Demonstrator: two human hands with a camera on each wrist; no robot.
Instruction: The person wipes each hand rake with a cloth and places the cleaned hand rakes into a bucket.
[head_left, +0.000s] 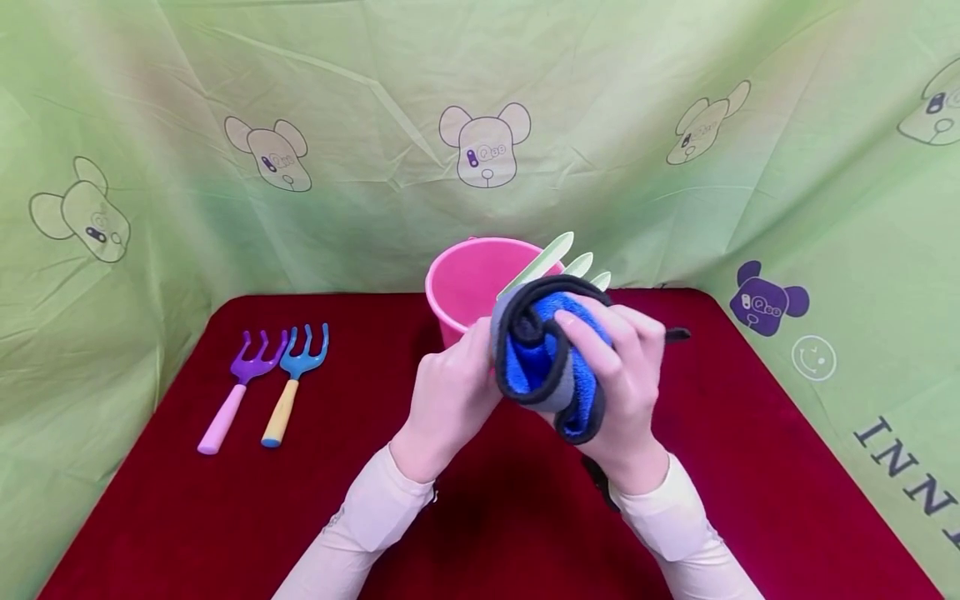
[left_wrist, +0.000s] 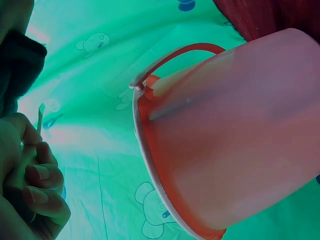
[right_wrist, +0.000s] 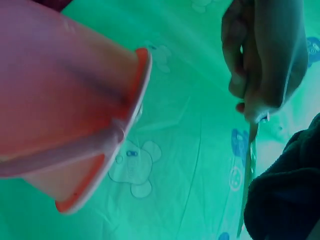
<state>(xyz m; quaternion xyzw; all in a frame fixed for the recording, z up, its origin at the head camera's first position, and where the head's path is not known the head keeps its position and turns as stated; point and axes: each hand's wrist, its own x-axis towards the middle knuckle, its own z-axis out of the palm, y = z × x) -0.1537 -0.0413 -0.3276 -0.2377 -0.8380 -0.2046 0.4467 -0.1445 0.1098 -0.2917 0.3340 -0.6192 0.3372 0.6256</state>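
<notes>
My right hand (head_left: 626, 375) grips a rolled blue and grey cloth (head_left: 543, 350) with black edging, held up over the table. My left hand (head_left: 453, 387) is beside the cloth, its fingers curled round the handle of a light green hand fork (head_left: 555, 257). Three pale prongs stick out beyond the cloth; the rest of the fork is hidden in the head view. In the left wrist view the curled left fingers (left_wrist: 45, 182) show around the handle. From the right wrist, the fork runs from the left hand (right_wrist: 265, 65) toward the dark cloth (right_wrist: 290, 185).
Just beyond the hands stands a pink bucket (head_left: 453, 287) with a handle (left_wrist: 187, 50). To the left, a purple hand fork (head_left: 228, 408) with a pink grip and a blue one (head_left: 288, 387) with a yellow grip lie side by side on the dark red tabletop (head_left: 150, 517). Green printed fabric (head_left: 360, 167) surrounds it.
</notes>
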